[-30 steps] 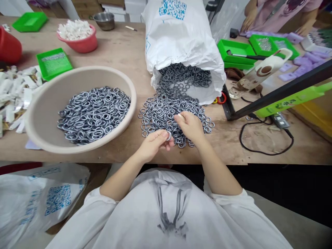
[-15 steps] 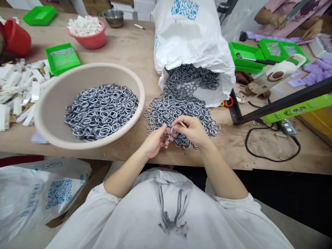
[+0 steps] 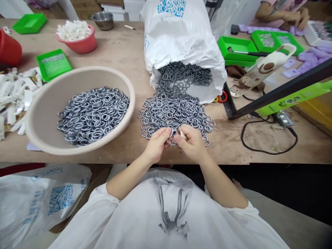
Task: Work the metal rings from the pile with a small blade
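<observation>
Between the thumb and fingers of my left hand (image 3: 157,146) is a grey ring (image 3: 171,132), held upright at the near edge of the ring pile. My right hand (image 3: 194,144) is closed around a small tool with a pale handle (image 3: 183,135); its working end is dark and mostly hidden by the fingers, close to the ring. Behind both hands spreads a heap of grey rings (image 3: 176,110), spilling from the mouth of a white sack (image 3: 181,38). A large beige basin (image 3: 131,95) to the left contains many more rings.
White plastic pieces (image 3: 15,103) lie left of the basin. Behind it are a green tray (image 3: 53,65) and a red bowl (image 3: 86,43). On the right stand a black metal frame (image 3: 259,107), a bottle (image 3: 249,79) and a cable (image 3: 242,133). A co-worker's hands (image 3: 301,19) are at the far right.
My right hand has turned, so the tool's pale handle now shows more. The ring in my left hand has been raised and turned on edge. The whole view has shifted slightly.
</observation>
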`<state>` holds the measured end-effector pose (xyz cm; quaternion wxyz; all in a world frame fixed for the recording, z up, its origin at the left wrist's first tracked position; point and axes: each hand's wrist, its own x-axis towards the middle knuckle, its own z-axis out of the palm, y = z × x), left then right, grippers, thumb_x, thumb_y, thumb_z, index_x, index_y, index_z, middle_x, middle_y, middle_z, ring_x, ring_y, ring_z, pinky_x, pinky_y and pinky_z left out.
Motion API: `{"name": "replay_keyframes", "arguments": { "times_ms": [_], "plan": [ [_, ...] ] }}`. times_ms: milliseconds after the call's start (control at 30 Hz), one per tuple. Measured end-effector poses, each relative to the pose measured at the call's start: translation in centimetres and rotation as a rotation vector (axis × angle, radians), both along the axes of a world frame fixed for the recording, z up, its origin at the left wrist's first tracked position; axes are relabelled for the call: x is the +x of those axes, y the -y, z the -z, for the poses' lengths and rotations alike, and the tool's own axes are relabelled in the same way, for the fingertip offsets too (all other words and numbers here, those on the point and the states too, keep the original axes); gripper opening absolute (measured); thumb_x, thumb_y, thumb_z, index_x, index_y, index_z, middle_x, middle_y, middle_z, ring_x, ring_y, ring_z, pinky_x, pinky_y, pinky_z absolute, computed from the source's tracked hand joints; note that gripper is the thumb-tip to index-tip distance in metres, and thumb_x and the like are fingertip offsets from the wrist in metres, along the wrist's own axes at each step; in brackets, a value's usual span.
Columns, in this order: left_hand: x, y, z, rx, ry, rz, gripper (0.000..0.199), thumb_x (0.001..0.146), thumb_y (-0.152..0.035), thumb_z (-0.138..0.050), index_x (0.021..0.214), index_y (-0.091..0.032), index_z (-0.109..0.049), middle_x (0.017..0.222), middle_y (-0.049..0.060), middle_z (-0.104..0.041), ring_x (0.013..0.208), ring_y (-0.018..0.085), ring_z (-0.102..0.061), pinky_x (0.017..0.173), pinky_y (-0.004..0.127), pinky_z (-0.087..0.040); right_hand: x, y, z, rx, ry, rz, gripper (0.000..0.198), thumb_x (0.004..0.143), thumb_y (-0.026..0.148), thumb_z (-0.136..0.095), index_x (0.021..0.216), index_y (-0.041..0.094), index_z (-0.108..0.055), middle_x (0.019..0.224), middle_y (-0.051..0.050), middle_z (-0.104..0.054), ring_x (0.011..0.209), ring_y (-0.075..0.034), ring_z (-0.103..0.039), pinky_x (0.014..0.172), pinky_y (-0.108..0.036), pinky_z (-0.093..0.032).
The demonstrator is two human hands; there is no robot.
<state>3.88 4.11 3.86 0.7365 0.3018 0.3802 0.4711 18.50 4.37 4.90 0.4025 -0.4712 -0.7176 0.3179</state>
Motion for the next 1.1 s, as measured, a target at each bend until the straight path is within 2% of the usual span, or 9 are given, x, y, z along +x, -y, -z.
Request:
{"name": "replay_keyframes", "arguments": {
  "times_ms": [200, 433, 567, 633, 733, 800, 867, 967, 1100],
  "plan": [
    [0.0, 0.2, -0.2, 0.010, 0.006, 0.013, 0.051, 0.066, -0.056, -0.081, 0.067, -0.017, -0.048, 0.055, -0.008, -0.035, 0.047, 0.004, -0.027, 0.043, 0.017, -0.025, 0.1, 1.0, -0.6, 0.112, 0.230, -0.058, 0.051, 0.098, 0.058, -0.044, 0.063, 0.021, -0.040, 0.061, 0.003, -0.039, 0.057, -0.013, -0.037, 0.056, -0.029, -0.025],
    [-1.1, 0.0, 0.3, 0.049, -0.007, 0.081, 0.050, 0.070, -0.057, -0.079, 0.068, -0.018, -0.049, 0.052, -0.008, -0.035, 0.046, 0.004, -0.028, 0.045, 0.018, -0.027, -0.2, 0.4, 0.3, 0.028, 0.140, -0.111, 0.058, 0.095, 0.066, -0.044, 0.060, 0.021, -0.041, 0.059, 0.003, -0.038, 0.056, -0.012, -0.038, 0.056, -0.028, -0.026],
    [-2.1, 0.8, 0.4, 0.032, 0.016, 0.229, 0.050, 0.073, -0.057, -0.077, 0.064, -0.016, -0.050, 0.053, -0.006, -0.040, 0.044, 0.004, -0.030, 0.044, 0.019, -0.027, 0.1, -2.3, 1.8, -0.037, 0.107, 0.040, 0.064, 0.092, 0.075, -0.038, 0.057, 0.022, -0.031, 0.056, 0.004, -0.034, 0.054, -0.012, -0.035, 0.055, -0.027, -0.026],
    [-2.7, 1.2, 0.5, 0.046, 0.028, 0.265, 0.050, 0.075, -0.056, -0.076, 0.062, -0.015, -0.051, 0.055, -0.004, -0.044, 0.045, 0.004, -0.033, 0.044, 0.020, -0.029, 0.2, -4.5, 2.5, -0.036, 0.234, 0.156, 0.061, 0.093, 0.072, -0.039, 0.058, 0.022, -0.036, 0.058, 0.002, -0.040, 0.057, -0.014, -0.040, 0.057, -0.028, -0.027],
    [-3.7, 1.1, 0.7, 0.060, 0.023, 0.158, 0.045, 0.076, -0.052, -0.078, 0.065, -0.013, -0.058, 0.059, -0.002, -0.051, 0.045, 0.003, -0.036, 0.045, 0.019, -0.030, -0.5, -7.6, 3.0, -0.037, 0.587, 0.242, 0.042, 0.090, 0.059, -0.058, 0.077, 0.020, -0.060, 0.082, -0.006, -0.063, 0.072, -0.019, -0.055, 0.062, -0.029, -0.033],
    [-4.4, 0.6, 0.9, 0.057, 0.016, 0.097, 0.038, 0.075, -0.048, -0.079, 0.076, -0.012, -0.065, 0.062, -0.002, -0.056, 0.044, 0.002, -0.036, 0.044, 0.018, -0.029, -1.3, -9.2, 3.0, -0.069, 0.781, 0.246, 0.030, 0.088, 0.047, -0.067, 0.092, 0.018, -0.067, 0.100, -0.012, -0.068, 0.082, -0.024, -0.061, 0.065, -0.031, -0.037],
    [-5.1, 0.1, 1.1, 0.036, 0.003, 0.058, 0.035, 0.075, -0.042, -0.080, 0.093, -0.013, -0.071, 0.062, -0.002, -0.059, 0.045, 0.003, -0.039, 0.044, 0.017, -0.031, -1.8, -10.1, 2.9, -0.105, 0.865, 0.246, 0.022, 0.089, 0.037, -0.067, 0.093, 0.016, -0.069, 0.103, -0.016, -0.069, 0.084, -0.025, -0.063, 0.067, -0.032, -0.039],
    [-5.7, -0.7, 1.3, -0.041, -0.017, -0.014, 0.032, 0.074, -0.033, -0.077, 0.098, -0.013, -0.071, 0.066, -0.001, -0.062, 0.048, 0.005, -0.049, 0.044, 0.017, -0.037, -1.4, -10.0, 2.5, -0.155, 0.674, 0.231, 0.022, 0.089, 0.034, -0.066, 0.076, 0.016, -0.065, 0.084, -0.011, -0.067, 0.074, -0.022, -0.060, 0.064, -0.031, -0.038],
    [-4.6, -1.3, 1.5, -0.130, 0.001, -0.058, 0.024, 0.074, -0.033, -0.070, 0.087, -0.013, -0.067, 0.074, 0.002, -0.065, 0.051, 0.008, -0.056, 0.040, 0.019, -0.042, -0.5, -6.8, 1.8, -0.361, -0.103, 0.066, 0.041, 0.084, 0.058, -0.066, 0.072, 0.020, -0.057, 0.061, 0.002, -0.054, 0.051, -0.011, -0.042, 0.050, -0.026, -0.031]
  ]
}}
